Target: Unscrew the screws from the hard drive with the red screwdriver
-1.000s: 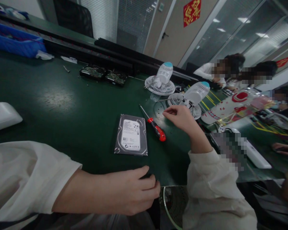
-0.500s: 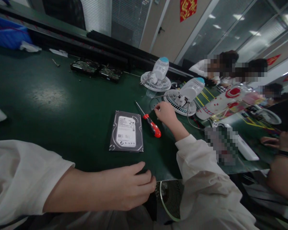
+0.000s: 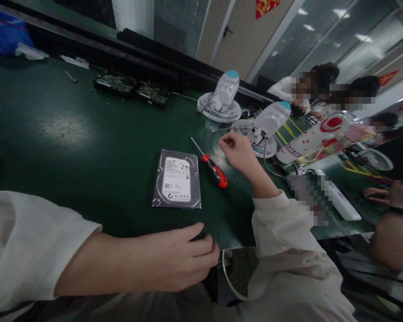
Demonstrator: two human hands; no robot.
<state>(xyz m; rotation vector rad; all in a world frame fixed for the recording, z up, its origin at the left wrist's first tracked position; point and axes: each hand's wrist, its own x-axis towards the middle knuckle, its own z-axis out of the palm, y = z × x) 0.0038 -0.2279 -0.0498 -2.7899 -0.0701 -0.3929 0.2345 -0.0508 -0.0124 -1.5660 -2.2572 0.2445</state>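
A silver hard drive (image 3: 177,179) lies label up on the green table (image 3: 121,134). To its right is a red and black screwdriver (image 3: 216,172), its tip toward the back. Just past the screwdriver, my right hand (image 3: 237,150) is raised a little over the table with thumb and index finger pinched; a tiny dark thing shows at the fingertips, too small to name. My left hand (image 3: 191,259) rests near the front edge, below the drive, with its fingers loosely bent and apart, holding nothing.
Two white fans (image 3: 221,105) lie behind my right hand, one (image 3: 268,129) close to it with a cable. Two opened drives (image 3: 116,84) sit at the back. At the right are a white-red bottle-like object (image 3: 310,138) and another person's arm (image 3: 392,232).
My right hand has moved slightly right, away from the screwdriver. My left hand stays about where it was. The view has shifted a little.
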